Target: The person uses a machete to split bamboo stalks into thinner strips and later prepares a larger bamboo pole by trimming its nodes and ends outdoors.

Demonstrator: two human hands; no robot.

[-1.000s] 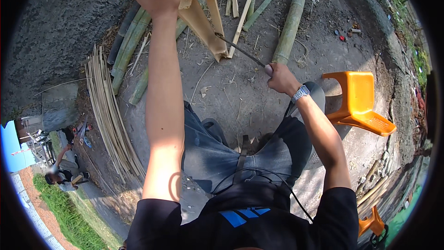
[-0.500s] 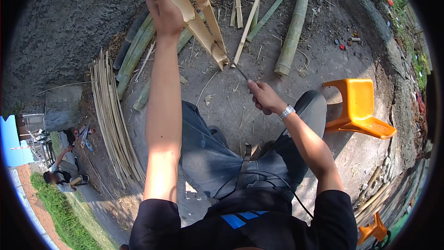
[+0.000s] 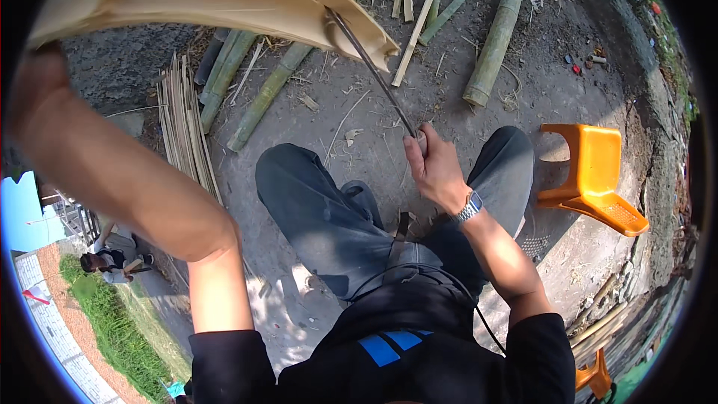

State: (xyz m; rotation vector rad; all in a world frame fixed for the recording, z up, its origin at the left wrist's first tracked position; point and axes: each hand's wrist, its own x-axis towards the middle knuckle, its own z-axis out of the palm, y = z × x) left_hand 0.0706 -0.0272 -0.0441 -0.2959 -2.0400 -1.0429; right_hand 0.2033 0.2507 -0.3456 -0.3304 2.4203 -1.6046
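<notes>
**Blade Set in Split Bamboo**

Where the person sits in dark grey trousers (image 3: 329,209), the right hand (image 3: 432,168) is closed round the handle of a thin dark metal blade (image 3: 370,67). The blade runs toward eleven o'clock into a pale split bamboo pole (image 3: 209,0). The left hand (image 3: 37,78), blurred at ten o'clock, meets that pole; its grip cannot be told. An orange plastic stool (image 3: 594,176) stands at three o'clock.

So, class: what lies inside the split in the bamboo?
The blade sits in the split bamboo, its handle in the right hand. The blade's tip is hidden by the bamboo; the left hand steadies the piece.
</notes>
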